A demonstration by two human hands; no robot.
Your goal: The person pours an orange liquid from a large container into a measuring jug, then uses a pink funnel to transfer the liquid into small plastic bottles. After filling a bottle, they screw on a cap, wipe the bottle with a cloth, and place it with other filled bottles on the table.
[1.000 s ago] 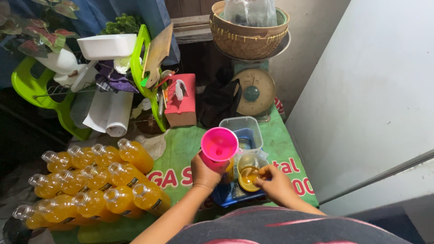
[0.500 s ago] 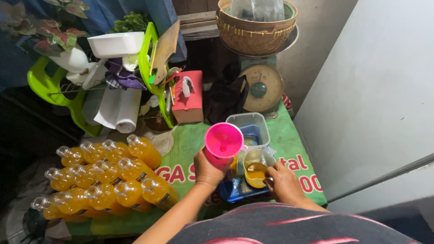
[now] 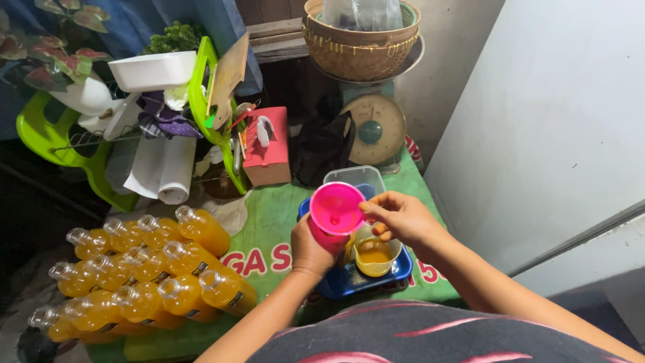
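My left hand (image 3: 310, 250) grips a bottle from the side, and a bright pink funnel (image 3: 336, 208) sits in its mouth. My right hand (image 3: 398, 218) pinches the funnel's right rim with thumb and fingers. Just below that hand stands a small clear jug (image 3: 373, 257) partly filled with orange juice, inside a blue tray (image 3: 349, 279). The bottle under the funnel is mostly hidden by my left hand.
Several capless bottles of orange juice (image 3: 144, 269) lie stacked at the left on a green printed mat (image 3: 269, 222). Behind stand a clear plastic container (image 3: 356, 176), a red tissue box (image 3: 267, 146), a green dish rack (image 3: 201, 101), a kitchen scale (image 3: 373, 128) with a woven basket (image 3: 363, 33). A white wall (image 3: 551, 114) is right.
My right hand has let go of the juice jug in the tray and risen to the pink funnel's rim. The view has shifted slightly.
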